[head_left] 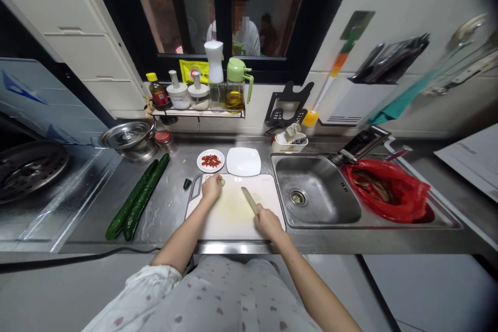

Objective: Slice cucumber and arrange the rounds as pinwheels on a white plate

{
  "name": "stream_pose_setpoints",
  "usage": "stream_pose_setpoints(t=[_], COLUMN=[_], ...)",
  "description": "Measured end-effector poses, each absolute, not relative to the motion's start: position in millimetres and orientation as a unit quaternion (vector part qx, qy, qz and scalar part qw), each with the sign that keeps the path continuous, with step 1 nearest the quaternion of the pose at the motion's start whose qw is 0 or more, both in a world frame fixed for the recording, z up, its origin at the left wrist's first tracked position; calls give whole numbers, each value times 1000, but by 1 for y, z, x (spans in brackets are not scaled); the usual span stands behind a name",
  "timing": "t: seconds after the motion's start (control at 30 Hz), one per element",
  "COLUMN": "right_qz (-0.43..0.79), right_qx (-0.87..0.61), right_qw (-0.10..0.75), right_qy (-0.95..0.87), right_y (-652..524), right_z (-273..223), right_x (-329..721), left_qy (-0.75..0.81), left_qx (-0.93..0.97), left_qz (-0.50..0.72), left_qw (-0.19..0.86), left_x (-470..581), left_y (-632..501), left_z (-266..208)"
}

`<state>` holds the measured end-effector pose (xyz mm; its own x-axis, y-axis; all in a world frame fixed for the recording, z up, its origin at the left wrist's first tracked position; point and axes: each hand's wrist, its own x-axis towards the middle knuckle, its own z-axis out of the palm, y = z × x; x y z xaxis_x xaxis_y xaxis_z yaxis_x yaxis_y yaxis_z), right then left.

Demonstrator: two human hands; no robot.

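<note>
On the white cutting board (233,220), my right hand (269,223) is closed round the handle of a kitchen knife (249,200), whose blade points away and to the left. Near the board's far left corner, my left hand (212,188) has its fingers curled together at a small pale-green cucumber piece (223,182); the fingers partly hide it. A wet yellowish-green patch marks the middle of the board. Just beyond stand a small plate of chopped red pieces (210,161) and a bare white square plate (244,161). A dark green cucumber end (187,183) lies left of the board.
Two long cucumbers (142,202) lie at the left, near a lidded steel pot (130,140) and a red-lidded jar (165,141). To the right are the sink (322,192) and a red plastic bag (404,199). A seasoning shelf (198,113) hangs below the window.
</note>
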<state>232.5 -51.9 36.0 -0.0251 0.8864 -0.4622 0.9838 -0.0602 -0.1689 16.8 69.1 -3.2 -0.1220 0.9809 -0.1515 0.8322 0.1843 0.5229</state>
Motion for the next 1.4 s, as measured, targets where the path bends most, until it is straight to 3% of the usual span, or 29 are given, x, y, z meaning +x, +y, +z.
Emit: stream_pose_setpoints(t=[0.33,0.53,0.87,1.13,1.4], right_qz=[-257,-248,-241,-245,-231], right_qx=[691,689,689,688,658], right_qw=[116,113,110,113,127], right_qy=[665,671,674,674,706], right_y=[-50,-50,-52,-51,-56], right_z=[42,42,42,45,53], right_x=[232,232,232,231,227], left_qy=[666,615,644,712,705], left_qx=[381,302,360,608,623], left_qz=[344,353,311,142,151], left_qw=[542,637,599,323,304], left_x=[22,21,22,10,15], left_y=[32,9,-6,-12,-11], left_z=[-27,-36,-31,-12,-15])
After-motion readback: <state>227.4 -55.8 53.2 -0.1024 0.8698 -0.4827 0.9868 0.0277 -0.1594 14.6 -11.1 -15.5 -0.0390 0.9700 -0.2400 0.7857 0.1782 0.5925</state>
